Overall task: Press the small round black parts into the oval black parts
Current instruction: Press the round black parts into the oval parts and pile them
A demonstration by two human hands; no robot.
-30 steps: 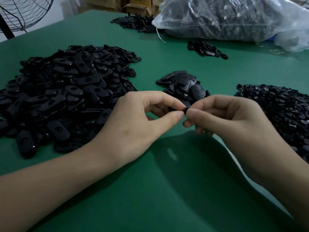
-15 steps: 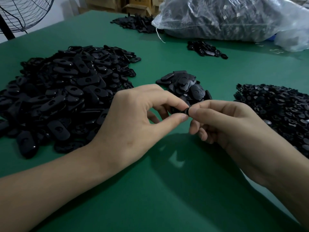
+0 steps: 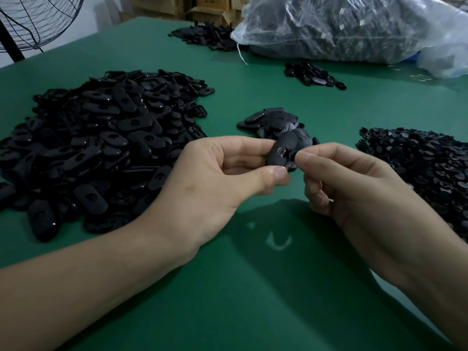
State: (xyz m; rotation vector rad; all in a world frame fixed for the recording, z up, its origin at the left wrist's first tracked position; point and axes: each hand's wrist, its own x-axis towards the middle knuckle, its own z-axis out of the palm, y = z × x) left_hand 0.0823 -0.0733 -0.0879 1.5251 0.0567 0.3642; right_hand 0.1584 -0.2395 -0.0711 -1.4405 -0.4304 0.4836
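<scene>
My left hand (image 3: 217, 183) pinches an oval black part (image 3: 278, 154) between thumb and fingers, its face turned up toward me. My right hand (image 3: 354, 181) pinches a small round black part (image 3: 293, 156) at the oval part's right edge, touching it. A big heap of oval black parts (image 3: 101, 148) lies at the left. A heap of small round black parts (image 3: 425, 163) lies at the right. Just behind my hands sits a small pile of oval pieces (image 3: 276, 122).
The green table (image 3: 240, 300) stretches bare in front of my arms. At the back right lies a large clear plastic bag of dark parts (image 3: 342, 29). Two smaller dark piles (image 3: 312, 74) (image 3: 207, 38) sit further back. A fan guard (image 3: 38, 19) stands at the far left.
My left hand has turned the oval part so its face shows. The fingertips have drawn slightly apart, and the right hand now holds the round part at the oval's edge.
</scene>
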